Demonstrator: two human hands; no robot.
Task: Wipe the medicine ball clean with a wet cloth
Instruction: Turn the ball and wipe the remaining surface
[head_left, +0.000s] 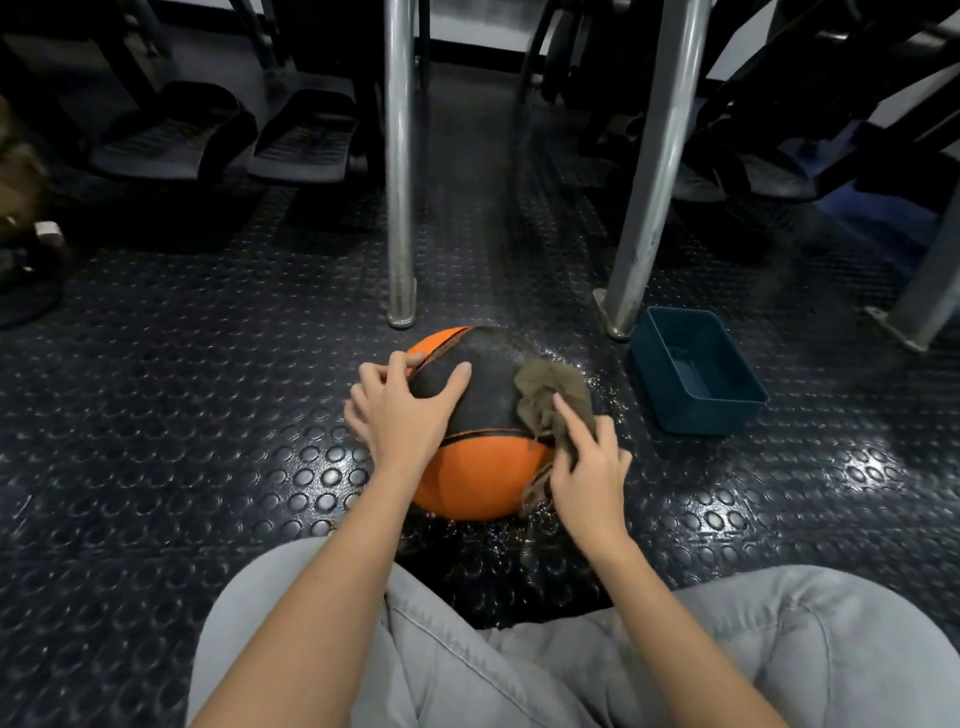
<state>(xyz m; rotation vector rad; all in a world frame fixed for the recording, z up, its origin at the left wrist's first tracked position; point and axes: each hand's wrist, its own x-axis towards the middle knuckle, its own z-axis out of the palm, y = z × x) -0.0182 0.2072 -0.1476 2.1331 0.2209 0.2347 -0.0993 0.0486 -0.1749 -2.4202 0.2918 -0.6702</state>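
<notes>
Resting on the orange-and-black medicine ball (483, 473) at frame centre on the studded floor (208, 415), your left hand (402, 415) lies open, fingers spread, while your right hand (589, 473) grips the brown cloth (550, 395) against its right side.

My bare left forearm (322, 597) and right forearm (670, 613) reach forward and down from the bottom edge. My left hand (402, 410) lies flat on the medicine ball (483, 478), fingers spread, thumb out to the right. My right hand (589, 467) holds the cloth (550, 387) against the ball's right side, index finger straight on the fabric, the other fingers curled round it.
</notes>
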